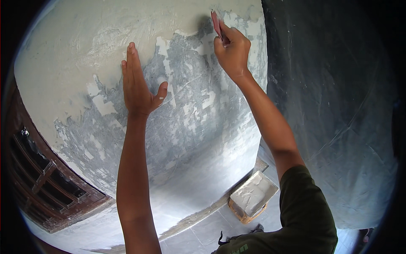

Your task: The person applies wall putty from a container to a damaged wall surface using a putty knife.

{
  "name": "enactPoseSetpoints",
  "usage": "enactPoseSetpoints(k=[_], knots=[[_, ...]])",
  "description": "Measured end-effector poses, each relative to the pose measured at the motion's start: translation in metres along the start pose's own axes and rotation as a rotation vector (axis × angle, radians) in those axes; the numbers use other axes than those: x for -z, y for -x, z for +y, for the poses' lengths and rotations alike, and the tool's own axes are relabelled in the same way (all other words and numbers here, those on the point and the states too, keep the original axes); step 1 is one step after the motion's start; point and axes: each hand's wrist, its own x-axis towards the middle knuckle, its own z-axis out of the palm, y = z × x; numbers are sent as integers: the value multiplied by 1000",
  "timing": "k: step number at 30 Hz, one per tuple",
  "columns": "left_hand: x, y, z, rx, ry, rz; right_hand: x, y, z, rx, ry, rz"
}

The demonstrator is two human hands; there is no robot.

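Observation:
A wall (169, 135) fills the middle, coated with smooth cream filler above and patchy grey and white below. My right hand (234, 50) is raised high near the wall's right edge, its fingers closed round a thin reddish putty scraper (217, 24). The scraper is up at the border between the cream coat and the grey patches, and its working edge is hard to make out. To the left, my left hand (139, 91) is held flat at the wall with fingers stretched up and thumb out. Whether its palm presses on the surface I cannot tell. A small white smear marks its thumb.
Below, a box-shaped container (255, 192) of pale filler stands on the grey tiled floor (192, 239) by the wall's foot. At the lower left is a brown wooden frame with bars (46, 180). A dark sheet (334, 114) hangs along the right side.

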Motion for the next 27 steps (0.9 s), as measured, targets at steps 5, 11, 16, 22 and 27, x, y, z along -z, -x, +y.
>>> enactPoseSetpoints(k=[5, 11, 16, 22, 27], knots=[[-5, -1, 2, -6, -18, -34, -30, -21, 49, 139, 292, -61], [6, 2, -2, -14, -40, -42, -32, 69, -6, 156, 37, -224], [-1, -2, 5, -10, -39, -61, 43, 147, -54, -177, -304, -467], [-6, 8, 17, -20, -66, -204, 118, 208, -40, -959, -918, -451], [-28, 60, 75, 49, -24, -312, 196, 230, -7, -1447, -817, -488]])
